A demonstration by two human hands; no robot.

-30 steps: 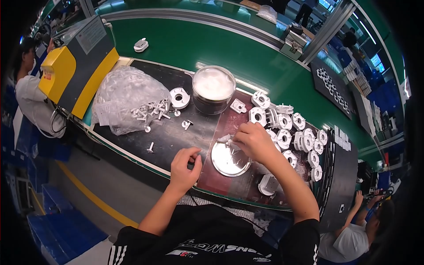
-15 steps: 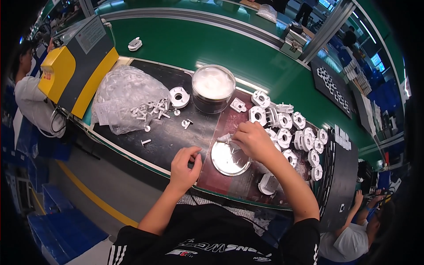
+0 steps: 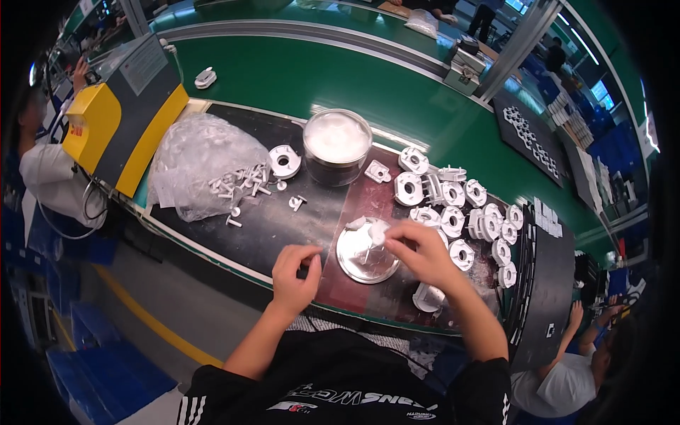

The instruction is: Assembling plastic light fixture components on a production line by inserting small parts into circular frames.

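Observation:
My right hand is over a round shiny metal lid or dish. Its thumb and forefinger pinch a small white lump, whose exact kind I cannot make out. Another white scrap lies at the far rim of the dish. My left hand hovers left of the dish, fingers curled and thumb drawn toward them; what is inside, if anything, is hidden. Beyond the dish stands a clear round tub filled with fluffy white material. White round plastic housings crowd the mat beside my right hand.
A clear bag spills white plastic pins at the left, near a yellow and grey machine. Stacked black trays stand at the right. A green bench runs behind. Other people sit on both sides.
My right hand has drawn back slightly, toward me and to the right, and the white lump now shows at its fingertips. My left hand has barely moved. The whole view has shifted slightly.

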